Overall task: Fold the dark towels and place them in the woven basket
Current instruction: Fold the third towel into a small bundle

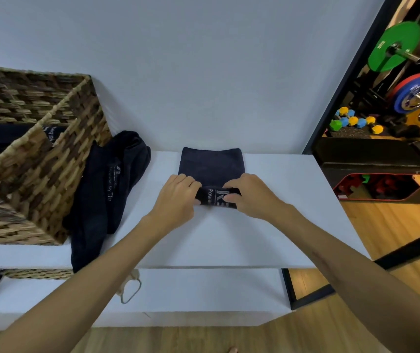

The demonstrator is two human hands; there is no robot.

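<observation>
Right of the woven basket on the white desk, 2 hands, left hand and right hand, fingers closed on the dark towel near edge, rolling it; crumpled towel against the basket.

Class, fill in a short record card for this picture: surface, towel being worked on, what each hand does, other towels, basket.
surface: white table
towel in work: dark towel, flat, near edge being rolled or folded
left hand: grips left end of that edge
right hand: grips right end
waiting: crumpled dark towel beside the basket, hanging over the table edge
woven basket: left, holds dark towels already
</observation>
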